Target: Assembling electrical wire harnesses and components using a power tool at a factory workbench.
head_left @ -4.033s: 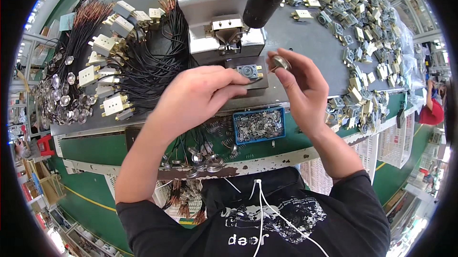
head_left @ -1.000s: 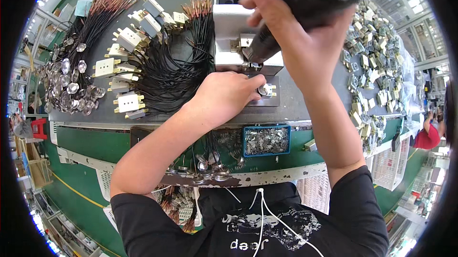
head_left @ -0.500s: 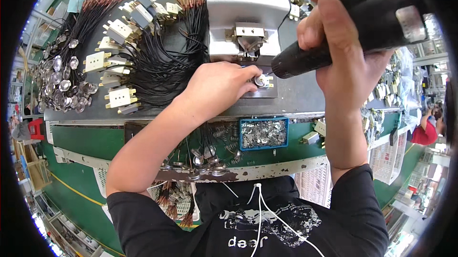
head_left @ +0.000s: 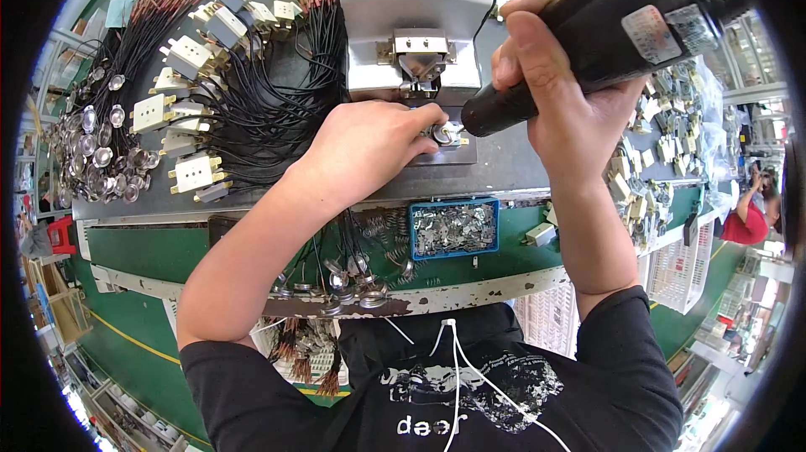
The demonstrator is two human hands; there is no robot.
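My right hand (head_left: 558,104) is wrapped round a black electric screwdriver (head_left: 600,28), held tilted with its narrow end down to the left. That end is beside a small white and metal part (head_left: 450,134) on a metal fixture block (head_left: 453,156). My left hand (head_left: 365,146) pinches this part between thumb and fingers, which hide much of it. Behind the hands stands a silver-grey bench machine (head_left: 416,24) with a metal clamp-like head (head_left: 422,57).
Black wires with white blocks (head_left: 196,173) and round metal caps (head_left: 102,156) cover the left of the bench. A blue tray (head_left: 454,200) of small metal pieces lies in front. More white blocks (head_left: 667,150) pile up at right. Another person in red (head_left: 745,221) is far right.
The view has shifted, so bench and machine appear slightly further left. The screwdriver stays in my right hand by the part, which my left hand still pinches. The far person has shifted.
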